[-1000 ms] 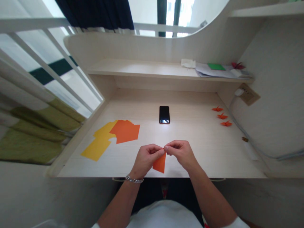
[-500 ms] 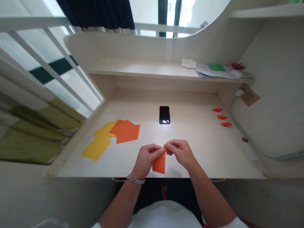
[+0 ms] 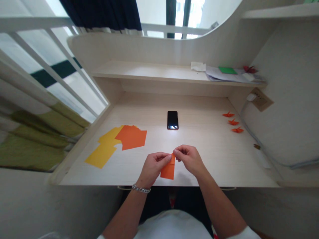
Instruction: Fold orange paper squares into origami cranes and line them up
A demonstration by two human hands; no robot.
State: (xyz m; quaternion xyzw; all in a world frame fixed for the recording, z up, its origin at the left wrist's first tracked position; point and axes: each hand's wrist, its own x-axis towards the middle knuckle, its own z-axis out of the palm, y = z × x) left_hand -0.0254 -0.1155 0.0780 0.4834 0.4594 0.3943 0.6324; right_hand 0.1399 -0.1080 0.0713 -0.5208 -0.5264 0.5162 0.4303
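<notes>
An orange sheet of origami paper (image 3: 168, 171), folded narrow with a crease across it, is held between both hands near the desk's front edge. My left hand (image 3: 154, 166) pinches its upper left side between thumb and fingers. At the top corner, the thumb and fingertips of my right hand (image 3: 188, 157) are closed on the same paper. Part of the upper end is hidden behind the fingers. Three small orange folded paper cranes (image 3: 233, 122) stand in a row at the right side of the desk.
Loose orange sheets (image 3: 132, 137) and yellow sheets (image 3: 101, 156) overlap on the left. A black phone (image 3: 172, 120) lies at mid-desk. Papers (image 3: 216, 74) and a green sheet (image 3: 227, 70) rest on the shelf. A cable (image 3: 259, 142) runs along the right wall.
The folded paper has tilted slightly, its lower end shifting a little right and up. Both hands keep their pinch, with the right hand raised very slightly.
</notes>
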